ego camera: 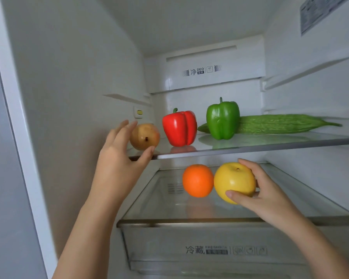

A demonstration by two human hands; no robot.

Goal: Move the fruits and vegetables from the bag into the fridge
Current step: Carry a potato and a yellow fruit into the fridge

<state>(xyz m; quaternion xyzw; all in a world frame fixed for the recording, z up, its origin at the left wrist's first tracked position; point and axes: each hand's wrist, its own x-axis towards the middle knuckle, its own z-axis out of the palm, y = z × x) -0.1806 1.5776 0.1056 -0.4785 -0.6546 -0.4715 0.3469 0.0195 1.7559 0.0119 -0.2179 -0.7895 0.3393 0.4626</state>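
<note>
On the fridge's upper glass shelf [270, 147] lies a brown pear [146, 136] at the left end. My left hand [121, 156] is around it, fingers behind and thumb in front, loosely spread. Beside the pear stand a red bell pepper [179, 128] and a green bell pepper [223, 118], with a long bitter gourd [286, 123] lying behind to the right. On the lower glass shelf [189, 220] an orange [197, 180] sits touching a yellow apple [233, 181]. My right hand [264, 192] grips that apple with thumb and fingers. The bag is out of view.
A clear crisper drawer [220, 250] with printed labels sits under the lower shelf. The fridge's white side walls [73, 97] close in on both sides, and the door frame [14, 137] runs down the left. A deodoriser panel [204, 71] is at the back.
</note>
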